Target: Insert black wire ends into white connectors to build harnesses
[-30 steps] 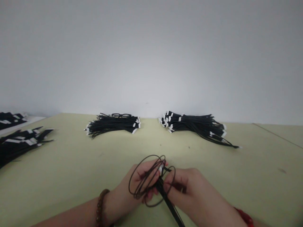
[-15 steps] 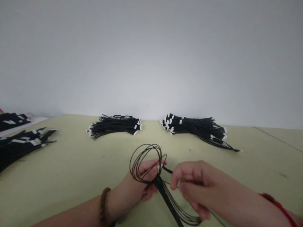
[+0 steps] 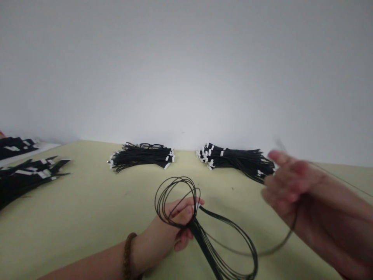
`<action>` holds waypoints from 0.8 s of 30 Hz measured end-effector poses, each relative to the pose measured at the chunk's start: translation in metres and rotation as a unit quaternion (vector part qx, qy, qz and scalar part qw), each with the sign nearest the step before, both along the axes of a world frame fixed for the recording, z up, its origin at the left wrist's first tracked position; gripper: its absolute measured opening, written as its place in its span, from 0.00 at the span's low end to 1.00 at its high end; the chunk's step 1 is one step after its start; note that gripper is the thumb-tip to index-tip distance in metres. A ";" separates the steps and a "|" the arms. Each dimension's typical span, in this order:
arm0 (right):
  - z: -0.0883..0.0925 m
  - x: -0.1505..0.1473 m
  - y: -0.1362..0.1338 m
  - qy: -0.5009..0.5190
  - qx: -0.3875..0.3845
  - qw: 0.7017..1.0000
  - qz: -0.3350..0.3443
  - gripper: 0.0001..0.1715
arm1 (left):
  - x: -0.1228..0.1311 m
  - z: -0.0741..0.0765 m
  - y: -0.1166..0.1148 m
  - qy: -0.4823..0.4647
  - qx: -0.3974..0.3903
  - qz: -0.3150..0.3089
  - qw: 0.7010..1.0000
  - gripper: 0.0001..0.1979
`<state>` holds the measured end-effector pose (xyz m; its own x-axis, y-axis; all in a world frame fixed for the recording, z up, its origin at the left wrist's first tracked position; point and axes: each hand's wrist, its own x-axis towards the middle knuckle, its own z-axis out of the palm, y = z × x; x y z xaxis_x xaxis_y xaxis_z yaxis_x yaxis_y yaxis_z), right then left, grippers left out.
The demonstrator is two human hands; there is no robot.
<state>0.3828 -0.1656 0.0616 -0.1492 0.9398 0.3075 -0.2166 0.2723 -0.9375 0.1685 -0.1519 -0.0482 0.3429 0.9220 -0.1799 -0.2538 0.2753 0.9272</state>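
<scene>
In the lower middle, my left hand (image 3: 171,223) pinches a bundle of thin black wires (image 3: 205,243). Several wires rise in round loops above the thumb, while the rest hang toward the bottom edge. A white connector (image 3: 196,206) pokes out by the fingertips, with a black cable curving away from it. My right hand (image 3: 291,186), blurred by motion, is raised at the right with its fingers closed. A single black wire (image 3: 271,251) runs from the bundle up into it, and a faint thin end shows above the fingertips.
Two stacks of black cables with white connectors, a left stack (image 3: 142,157) and a right stack (image 3: 233,159), lie by the wall. Eyeglasses (image 3: 151,146) rest behind the left stack. More black cables (image 3: 26,173) lie at the far left of the pale yellow table (image 3: 96,210).
My right hand has moved up and right, away from the bundle, drawing a wire out into a wide curve. My left hand stays nearly in place, holding the bundle.
</scene>
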 end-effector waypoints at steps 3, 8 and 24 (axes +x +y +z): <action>-0.019 -0.019 -0.010 -0.279 -0.016 0.959 0.038 0.12 | -0.001 -0.001 -0.001 -0.037 0.009 -0.010 0.999 0.23; -0.055 -0.038 -0.019 -0.568 0.236 0.782 -0.100 0.15 | -0.003 -0.002 -0.003 -0.083 0.007 -0.052 0.995 0.18; -0.061 -0.039 -0.019 -0.578 0.337 0.731 -0.138 0.14 | -0.004 0.001 -0.007 -0.052 0.020 -0.037 0.998 0.19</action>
<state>0.3435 -0.1845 0.0011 -0.5080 0.6764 0.5332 0.7637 0.6400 -0.0843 0.1645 -0.1592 -0.0471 0.4244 0.8996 -0.1034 -0.3306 0.2602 0.9072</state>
